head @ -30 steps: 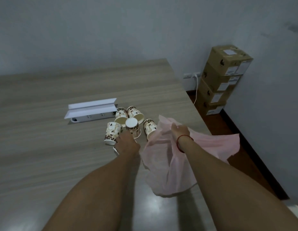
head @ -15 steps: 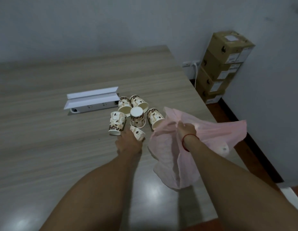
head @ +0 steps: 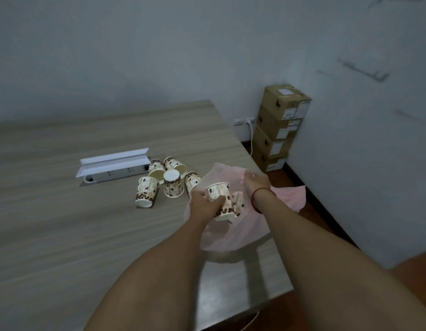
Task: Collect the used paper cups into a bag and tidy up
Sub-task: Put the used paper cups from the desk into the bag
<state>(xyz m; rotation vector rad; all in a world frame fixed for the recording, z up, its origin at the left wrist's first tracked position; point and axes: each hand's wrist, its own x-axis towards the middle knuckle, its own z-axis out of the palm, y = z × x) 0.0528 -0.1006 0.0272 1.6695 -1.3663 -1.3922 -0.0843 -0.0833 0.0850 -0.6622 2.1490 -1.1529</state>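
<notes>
My left hand (head: 203, 205) grips a coffee-bean patterned paper cup (head: 220, 198) and holds it over the mouth of a pink plastic bag (head: 233, 231). My right hand (head: 257, 181), with a red band on its wrist, pinches the bag's upper edge and keeps it apart. Another cup (head: 239, 204) shows partly inside the bag behind the held one. Several more cups lie on the wooden table (head: 52, 230): one upright (head: 146, 191), one upside down (head: 173, 183), others tipped over (head: 175, 164) beside them.
A white power strip with a raised flap (head: 114, 164) sits behind the cups. The table's right edge runs just past the bag. Stacked cardboard boxes (head: 278, 126) stand against the wall by a socket with a white cable (head: 250, 132).
My left hand picked a cup off the table and carried it right, up over the bag's opening. My right hand kept hold of the bag. The view tilted.
</notes>
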